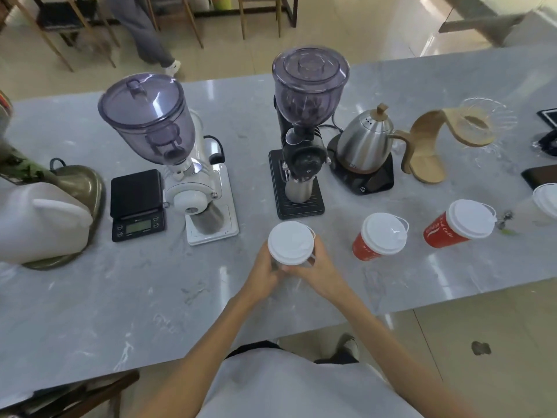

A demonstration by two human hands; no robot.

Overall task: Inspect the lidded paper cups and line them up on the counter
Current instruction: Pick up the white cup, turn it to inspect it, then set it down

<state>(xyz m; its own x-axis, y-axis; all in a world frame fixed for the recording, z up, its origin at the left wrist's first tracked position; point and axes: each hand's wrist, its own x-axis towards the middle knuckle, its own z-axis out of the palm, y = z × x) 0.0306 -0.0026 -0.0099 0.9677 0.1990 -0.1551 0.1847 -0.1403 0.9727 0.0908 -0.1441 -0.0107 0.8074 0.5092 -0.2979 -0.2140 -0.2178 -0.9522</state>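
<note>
— Holding what, and where?
— You grasp a white-lidded cup with both hands, left hand and right hand wrapped around its sides, above the grey counter, before the black grinder.
— Others?
— Two red lidded cups stand rightward, apart.

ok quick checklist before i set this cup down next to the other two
1. Grip: both hands, left hand and right hand, wrap the held cup: ok.
2. Held cup's lid seated flat: ok from above; underside cannot tell.
3. Bare counter between the held cup and the middle red cup: ok.
4. Middle red cup and right red cup upright, lids on: ok.
5. Black grinder tray sits close behind the held cup: not ok, mind it.
6. Held cup's body: hidden, cannot tell.
</note>
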